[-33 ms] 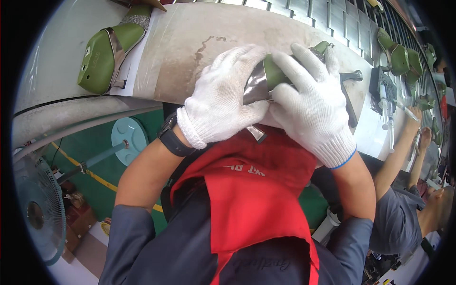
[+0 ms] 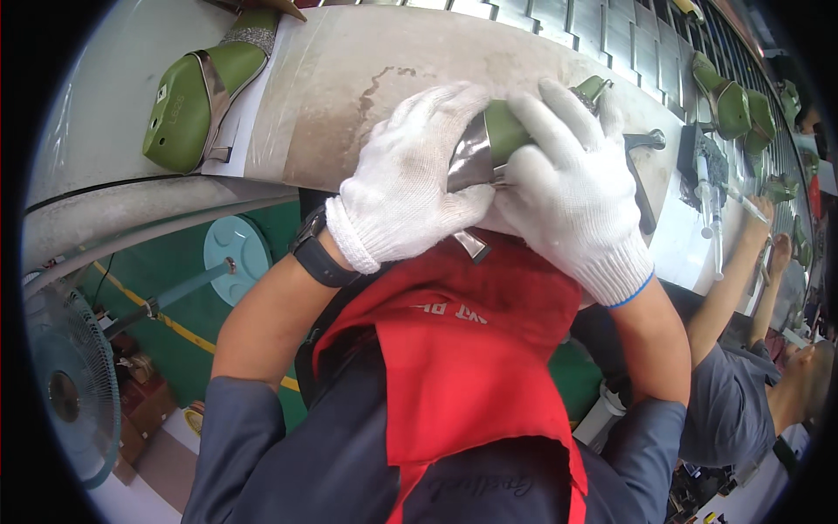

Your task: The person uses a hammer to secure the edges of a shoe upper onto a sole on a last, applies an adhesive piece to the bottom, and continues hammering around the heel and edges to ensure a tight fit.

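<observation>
A green shoe last (image 2: 504, 131) wearing a shiny metallic shoe upper (image 2: 471, 155) lies on the bench edge in front of me. White knit gloves cover both hands. My left hand (image 2: 410, 170) wraps the left end of it, thumb along the near side. My right hand (image 2: 576, 188) is closed over the right part, its thumb and index finger at the edge of the metallic piece. Beyond my right fingers the narrow tip of the last shows. A loose metallic strap end (image 2: 472, 246) hangs down against my red apron (image 2: 471, 375). My hands hide much of the shoe.
Another strapped green last (image 2: 179, 122) stands at the left. A hammer (image 2: 648, 140) lies right of my right hand, near syringe-like tubes (image 2: 717, 227). Slatted conveyor (image 2: 611, 44) runs behind. A co-worker's arm (image 2: 729, 279) reaches in at right; a fan (image 2: 70, 393) stands lower left.
The index finger and thumb of my right hand have shifted slightly to the right, baring a little more of the green last. My left hand keeps its place.
</observation>
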### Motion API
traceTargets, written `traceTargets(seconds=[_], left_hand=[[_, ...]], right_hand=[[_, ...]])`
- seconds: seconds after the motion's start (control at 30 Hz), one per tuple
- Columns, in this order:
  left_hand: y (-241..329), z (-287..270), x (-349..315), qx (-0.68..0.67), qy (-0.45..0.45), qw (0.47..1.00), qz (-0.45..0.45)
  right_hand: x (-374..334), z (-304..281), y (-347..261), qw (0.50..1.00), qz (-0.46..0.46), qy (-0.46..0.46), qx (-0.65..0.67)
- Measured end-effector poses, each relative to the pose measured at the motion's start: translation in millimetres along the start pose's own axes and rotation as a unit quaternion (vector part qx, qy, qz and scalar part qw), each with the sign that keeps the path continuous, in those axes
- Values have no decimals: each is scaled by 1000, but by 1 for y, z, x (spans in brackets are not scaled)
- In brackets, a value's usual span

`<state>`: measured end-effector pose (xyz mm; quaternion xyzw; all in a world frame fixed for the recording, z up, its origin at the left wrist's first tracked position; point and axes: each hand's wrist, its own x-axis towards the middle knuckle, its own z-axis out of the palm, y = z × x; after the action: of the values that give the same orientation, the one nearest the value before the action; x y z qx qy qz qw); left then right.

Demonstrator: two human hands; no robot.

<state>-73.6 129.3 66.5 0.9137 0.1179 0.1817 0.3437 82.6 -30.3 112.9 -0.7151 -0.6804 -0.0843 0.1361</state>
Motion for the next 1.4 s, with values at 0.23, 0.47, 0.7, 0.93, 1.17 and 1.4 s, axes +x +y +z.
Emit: traceTargets(seconds=[0.23,0.47,0.7,0.93,1.17,1.4], left_hand=[[3,0,0,1,4,1000,0],[4,-3,2,-1,-5,1000,-7],[-3,-18,32,-31,-110,993,6],[13,-13,85,72,-237,964,94],[29,-13,100,100,-345,933,35],[-21,-34,66,-133,-268,954,17]], right_hand=[[-18,8,15,993,36,86,71],[-25,9,14,990,20,92,107],[-33,15,21,986,40,99,127],[-44,21,18,972,91,158,152],[-44,30,6,958,124,208,153],[-48,21,14,973,103,170,119]])
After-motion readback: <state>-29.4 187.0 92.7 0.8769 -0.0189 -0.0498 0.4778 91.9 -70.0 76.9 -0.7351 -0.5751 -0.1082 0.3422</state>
